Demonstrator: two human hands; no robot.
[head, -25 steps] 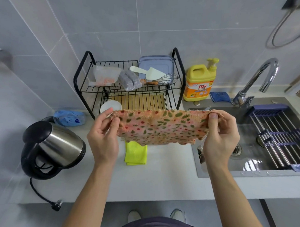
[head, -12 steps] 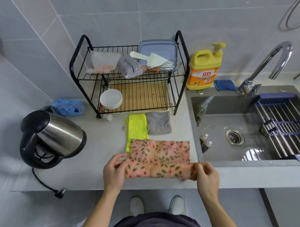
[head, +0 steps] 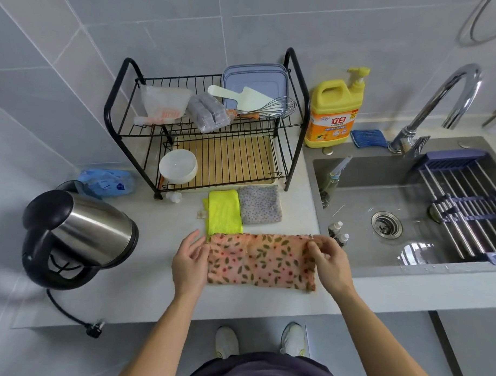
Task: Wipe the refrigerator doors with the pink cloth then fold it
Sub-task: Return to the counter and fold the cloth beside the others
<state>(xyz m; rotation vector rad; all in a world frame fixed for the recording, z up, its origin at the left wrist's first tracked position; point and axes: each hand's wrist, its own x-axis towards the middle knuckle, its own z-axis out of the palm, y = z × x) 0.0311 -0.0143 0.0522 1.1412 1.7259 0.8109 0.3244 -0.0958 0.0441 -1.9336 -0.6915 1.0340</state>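
Observation:
The pink cloth (head: 259, 261), patterned with leaves and red dots, lies flat on the grey counter (head: 142, 271) as a folded rectangle. My left hand (head: 189, 263) sits at its left edge with fingers relaxed and slightly spread, touching the edge. At the cloth's upper right corner, my right hand (head: 328, 262) pinches the fabric between thumb and fingers. No refrigerator is in view.
A yellow cloth (head: 223, 211) and a grey dotted cloth (head: 259, 205) lie just behind the pink one. A steel kettle (head: 76, 235) stands left, a black dish rack (head: 212, 136) behind, a sink (head: 395, 215) with faucet right, yellow detergent bottle (head: 332, 112) at the back.
The cloth came down from mid-air onto the counter, and its near edge was brought over to the far edge, making a folded rectangle. My left hand has loosened its pinch.

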